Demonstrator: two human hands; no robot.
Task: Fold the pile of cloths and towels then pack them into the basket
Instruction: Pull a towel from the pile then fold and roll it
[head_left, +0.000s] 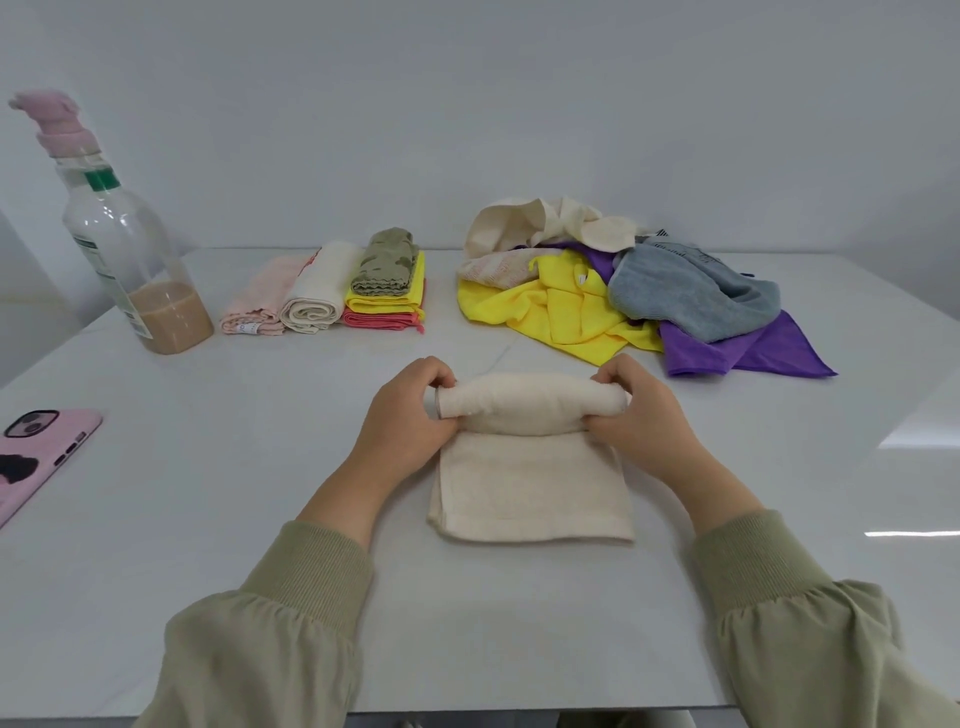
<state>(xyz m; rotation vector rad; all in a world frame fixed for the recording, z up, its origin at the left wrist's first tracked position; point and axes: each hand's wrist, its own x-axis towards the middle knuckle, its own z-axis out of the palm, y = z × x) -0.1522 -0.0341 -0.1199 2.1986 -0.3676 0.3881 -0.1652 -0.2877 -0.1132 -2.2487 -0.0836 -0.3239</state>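
A cream towel lies in the middle of the white table, its far part wound into a roll. My left hand grips the roll's left end and my right hand grips its right end. The near half of the towel lies flat towards me. At the back right sits an unfolded pile of cloths in yellow, purple, grey and cream. At the back centre stand finished cloths: a pink roll, a cream roll, and a stack of red, yellow and olive patterned cloths. No basket is in view.
A clear bottle with a pink pump and brownish liquid stands at the back left. A phone in a pink case lies at the left edge. A white wall rises behind the table.
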